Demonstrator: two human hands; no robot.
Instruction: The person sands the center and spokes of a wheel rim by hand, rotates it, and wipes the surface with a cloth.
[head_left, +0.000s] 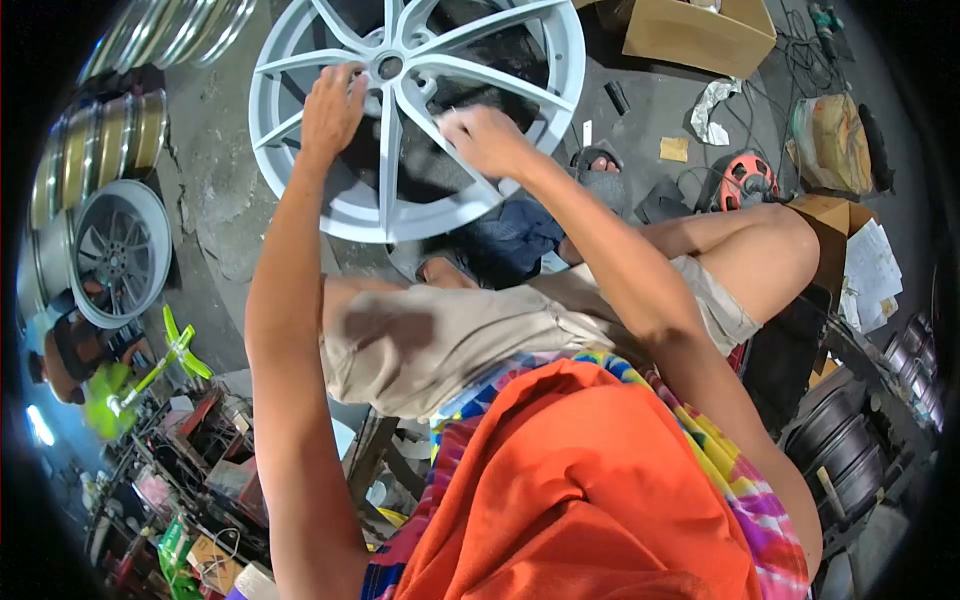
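Head view: wheel rim [389,165] lies face-up, forward of the shorts [420,340]. Left hand [332,112] bends near the hub [389,52], right hand [487,141] curls by a spoke [462,165]; grips cannot be determined. Off-centre pressure could tip the wheel rim.

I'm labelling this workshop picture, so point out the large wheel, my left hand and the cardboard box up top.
Large wheel [391,140], head view: a lower spoke.
Left hand [333,107], head view: back of the hand.
Cardboard box [697,38], head view: side wall.
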